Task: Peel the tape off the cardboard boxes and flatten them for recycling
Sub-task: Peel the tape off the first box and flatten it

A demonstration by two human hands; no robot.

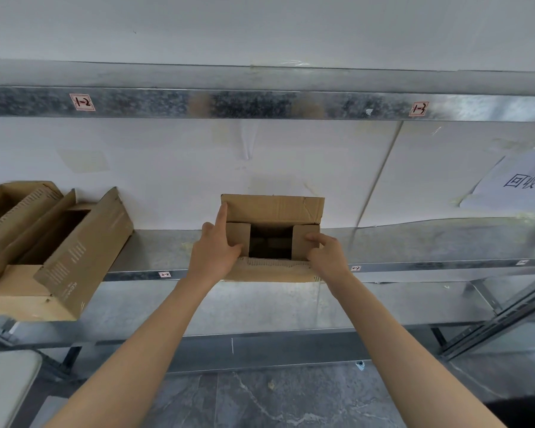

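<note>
Cardboard box (272,209) at frame centre gapes open: flattening stage, I judge. My left hand (215,253) and right hand (328,256) pinch its side flaps (300,242); collapsing probably comes next.

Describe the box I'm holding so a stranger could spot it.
On the galvanised metal shelf, against the white wall, find the centre. The small brown cardboard box opens toward you, left hand and right hand on its side flaps; the longer brown boxes lie apart at the left.

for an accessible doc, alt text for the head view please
Two bare hands hold a small brown cardboard box with open flaps on a grey metal shelf: left hand at its left flap, right hand at its right. Larger open cardboard boxes sit at left.
</note>
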